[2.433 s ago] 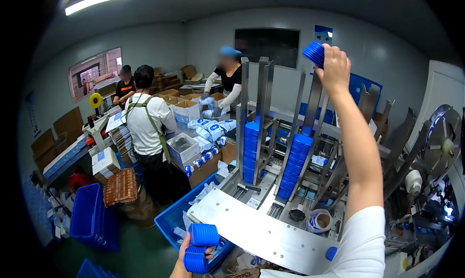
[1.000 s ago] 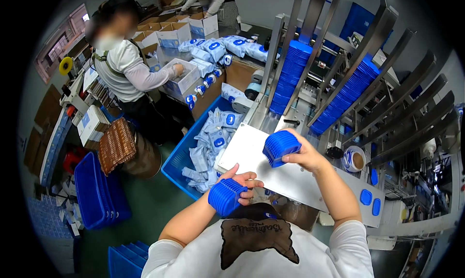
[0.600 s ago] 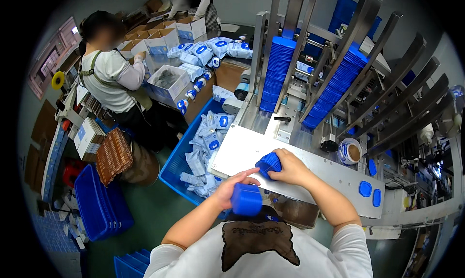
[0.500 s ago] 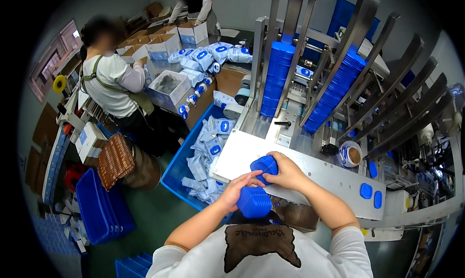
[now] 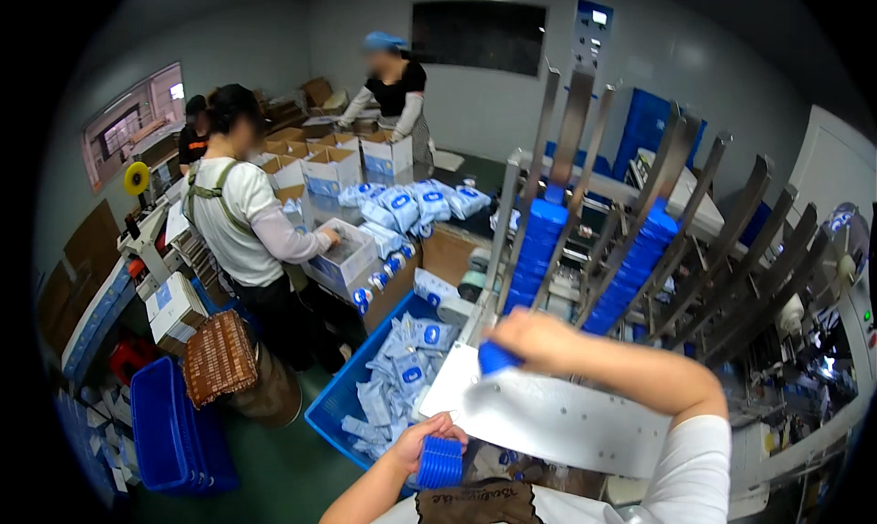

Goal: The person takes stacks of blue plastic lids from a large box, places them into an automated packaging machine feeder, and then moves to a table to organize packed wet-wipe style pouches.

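Observation:
My left hand (image 5: 422, 437) grips a short stack of blue plastic lids (image 5: 440, 465) low in front of my body. Raised over the far side of the white metal plate (image 5: 566, 423), my right hand (image 5: 545, 341) is smeared by motion. Its fingers are closed round a second bunch of blue lids (image 5: 497, 359). Beyond it, a tall column of blue lids (image 5: 537, 254) stands between upright metal rails of the machine. Further right, another column of lids (image 5: 630, 268) leans in similar rails.
Left of the plate stands a blue crate (image 5: 331, 405) full of wipe packs (image 5: 393, 378). A co-worker (image 5: 242, 195) reaches into a white box (image 5: 352, 254); other people work behind. Stacked blue bins (image 5: 164, 423) and a drum (image 5: 274, 387) occupy the floor at left. More metal rails (image 5: 740, 241) rise at right.
My right hand has lifted away from my left, up and forward toward the machine, carrying blue lids. My left hand has lowered with its stack. The view has tilted up.

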A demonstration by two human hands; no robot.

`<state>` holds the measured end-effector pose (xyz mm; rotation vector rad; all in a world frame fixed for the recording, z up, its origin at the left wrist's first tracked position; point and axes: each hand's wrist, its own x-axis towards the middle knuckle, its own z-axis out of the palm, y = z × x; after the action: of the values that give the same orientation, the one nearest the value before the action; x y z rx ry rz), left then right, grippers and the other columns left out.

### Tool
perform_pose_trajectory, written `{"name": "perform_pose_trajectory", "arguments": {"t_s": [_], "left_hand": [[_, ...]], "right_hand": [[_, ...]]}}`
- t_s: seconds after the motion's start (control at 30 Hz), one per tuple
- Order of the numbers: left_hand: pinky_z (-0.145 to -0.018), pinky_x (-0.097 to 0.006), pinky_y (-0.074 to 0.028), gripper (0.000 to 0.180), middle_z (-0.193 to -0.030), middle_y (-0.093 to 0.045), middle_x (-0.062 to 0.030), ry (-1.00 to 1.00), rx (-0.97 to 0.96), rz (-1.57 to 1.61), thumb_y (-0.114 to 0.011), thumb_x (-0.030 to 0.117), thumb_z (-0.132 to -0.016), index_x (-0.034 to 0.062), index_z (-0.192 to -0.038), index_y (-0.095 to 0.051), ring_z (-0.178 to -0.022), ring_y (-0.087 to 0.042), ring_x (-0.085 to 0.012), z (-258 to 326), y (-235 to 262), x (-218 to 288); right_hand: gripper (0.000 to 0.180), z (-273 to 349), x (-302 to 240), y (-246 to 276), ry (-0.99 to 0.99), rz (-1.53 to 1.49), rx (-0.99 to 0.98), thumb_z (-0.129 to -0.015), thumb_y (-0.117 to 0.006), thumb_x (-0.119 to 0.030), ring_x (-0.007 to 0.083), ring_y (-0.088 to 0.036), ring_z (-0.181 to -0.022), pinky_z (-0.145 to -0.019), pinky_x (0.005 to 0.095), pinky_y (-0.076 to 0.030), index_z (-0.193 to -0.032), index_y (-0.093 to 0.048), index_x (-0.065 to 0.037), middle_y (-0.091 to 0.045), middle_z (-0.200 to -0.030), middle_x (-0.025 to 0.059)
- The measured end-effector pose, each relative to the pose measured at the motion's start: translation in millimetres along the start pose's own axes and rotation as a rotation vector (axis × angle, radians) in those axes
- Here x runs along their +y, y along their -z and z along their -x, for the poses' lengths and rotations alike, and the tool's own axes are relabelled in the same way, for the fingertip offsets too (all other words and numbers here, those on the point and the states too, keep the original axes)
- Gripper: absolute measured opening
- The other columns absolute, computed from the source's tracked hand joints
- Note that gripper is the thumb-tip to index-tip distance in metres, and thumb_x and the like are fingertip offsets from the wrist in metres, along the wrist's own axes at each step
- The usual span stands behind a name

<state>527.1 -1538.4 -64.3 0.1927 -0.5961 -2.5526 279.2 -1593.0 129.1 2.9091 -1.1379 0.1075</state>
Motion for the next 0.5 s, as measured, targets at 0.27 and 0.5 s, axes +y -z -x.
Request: {"name": "perform_pose_trajectory", "arguments": {"t_s": [0.27,0.5], "left_hand": [[-0.070,-0.041,-0.050,0.026,-0.098,-0.054,-0.0183,-0.185,0.229,0.259,-0.039,0.029,-0.091,0.0092,-0.077,-0.045,-0.086,-0.057,-0.0300,70.2,37.3,-5.1],[-0.075,-0.046,-0.045,0.027,-0.096,-0.054,-0.0140,-0.247,0.391,0.266,-0.040,0.030,-0.091,0.0101,-0.073,-0.044,-0.086,-0.053,-0.0312,109.0,51.1,-20.9]], "right_hand": [[0.047,-62.9,117.5,251.8,-0.511,1.055,1.147,-0.065,-0.063,0.001,0.0256,-0.054,-0.097,-0.097,0.0389,-0.033,-0.109,-0.050,-0.009,-0.057,-0.099,0.0107],[0.018,-61.5,151.4,157.2,-0.412,1.342,0.716,-0.068,-0.057,-0.006,0.0181,-0.059,-0.076,-0.108,0.0416,-0.018,-0.086,-0.053,-0.003,-0.056,-0.071,0.0061]]}}
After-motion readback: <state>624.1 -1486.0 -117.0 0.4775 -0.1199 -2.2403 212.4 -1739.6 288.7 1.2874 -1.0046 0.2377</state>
